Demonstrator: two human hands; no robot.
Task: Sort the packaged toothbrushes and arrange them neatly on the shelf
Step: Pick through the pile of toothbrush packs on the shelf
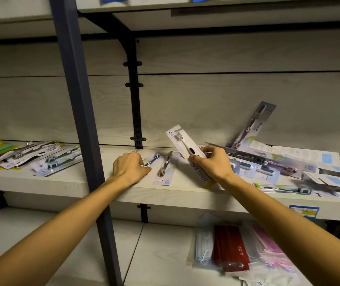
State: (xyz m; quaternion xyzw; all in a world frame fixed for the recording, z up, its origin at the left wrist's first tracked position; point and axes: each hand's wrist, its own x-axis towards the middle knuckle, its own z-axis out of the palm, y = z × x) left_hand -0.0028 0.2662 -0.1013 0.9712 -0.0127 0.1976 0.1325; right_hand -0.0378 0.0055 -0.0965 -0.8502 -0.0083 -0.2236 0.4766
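My right hand (211,162) grips a white packaged toothbrush (182,142), tilted up off the middle shelf (123,193), with its lower "JING PAI" end poking out under my wrist. My left hand (131,167) rests on the shelf with curled fingers pinching the lower end of a dark toothbrush pack (152,158) that lies flat. Beside it lies another pack with a gold-headed brush (164,170). A loose heap of packs (288,164) covers the shelf's right part, one purple pack (253,125) leaning on the back wall.
A dark steel upright (78,120) crosses in front of the shelf left of my hands. Beyond it lies another group of toothbrush packs (31,155). The lower shelf holds face masks and a red packet (231,248). Blue price tags (304,211) sit on the shelf edge.
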